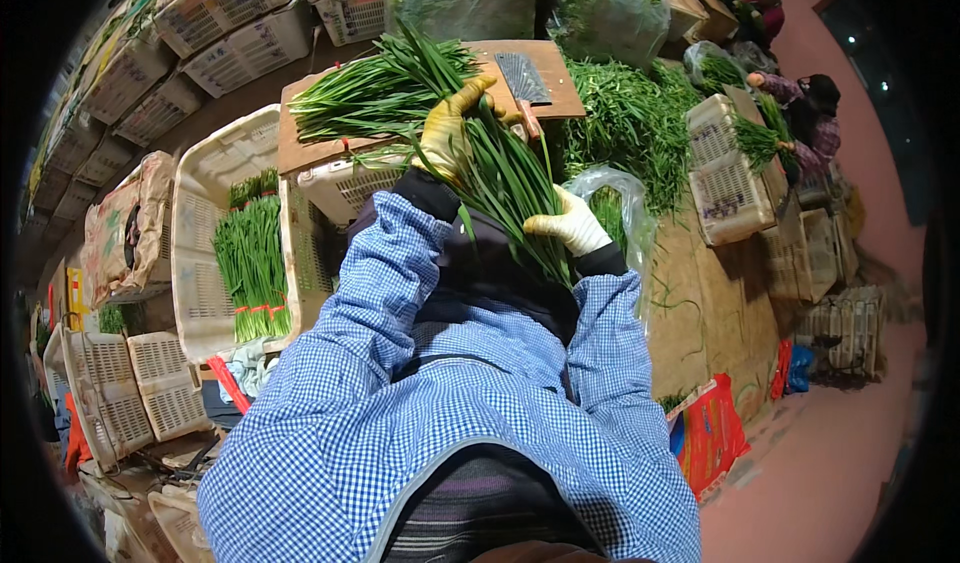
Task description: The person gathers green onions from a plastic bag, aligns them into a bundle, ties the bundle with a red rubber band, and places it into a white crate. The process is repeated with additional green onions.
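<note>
A loose bunch of garlic chives (504,176) slants across in front of my chest, held between both hands. My left hand (448,127), in a yellow-stained glove, grips its upper part. Lower down, my right hand (574,224) in a pale glove has its thumb laid over the leaves. Behind the bunch, a wooden board (536,56) carries a pile of chives (375,86) on its left side. A cleaver (523,79) with a wide dark blade lies on the board's right, its handle pointing towards me. Leaves partly hide the fingers of my left hand.
Left of me, a white plastic crate (196,248) holds tied chive bundles (253,263). A heap of loose greens (630,127) lies right of the board, near a clear plastic bag (637,195). Crates (232,7) are stacked behind. Another person (814,112) handles greens at far right.
</note>
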A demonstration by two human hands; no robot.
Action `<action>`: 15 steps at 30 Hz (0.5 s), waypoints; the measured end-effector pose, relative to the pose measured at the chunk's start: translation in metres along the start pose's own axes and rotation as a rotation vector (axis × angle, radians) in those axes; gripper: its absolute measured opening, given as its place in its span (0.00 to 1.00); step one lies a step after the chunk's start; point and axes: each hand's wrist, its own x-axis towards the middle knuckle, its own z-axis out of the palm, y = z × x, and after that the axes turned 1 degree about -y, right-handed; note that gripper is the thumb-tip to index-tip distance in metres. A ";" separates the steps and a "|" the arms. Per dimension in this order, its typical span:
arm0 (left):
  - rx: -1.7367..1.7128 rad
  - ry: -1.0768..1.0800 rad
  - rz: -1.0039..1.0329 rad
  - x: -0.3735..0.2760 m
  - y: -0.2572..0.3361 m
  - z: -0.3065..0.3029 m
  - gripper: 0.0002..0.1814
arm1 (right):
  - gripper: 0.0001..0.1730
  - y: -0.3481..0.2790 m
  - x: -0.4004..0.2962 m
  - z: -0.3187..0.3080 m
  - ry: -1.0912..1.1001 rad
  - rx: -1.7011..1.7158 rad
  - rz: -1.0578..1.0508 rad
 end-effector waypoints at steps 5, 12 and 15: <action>0.027 0.074 0.116 -0.006 0.028 0.017 0.10 | 0.28 -0.013 0.015 0.023 0.171 -0.020 -0.147; 0.168 -0.095 0.306 -0.010 0.062 0.027 0.12 | 0.10 -0.010 0.054 0.050 0.488 0.189 -0.417; 0.230 -0.032 0.360 -0.016 0.084 0.027 0.12 | 0.12 -0.029 0.057 0.048 0.440 0.420 -0.440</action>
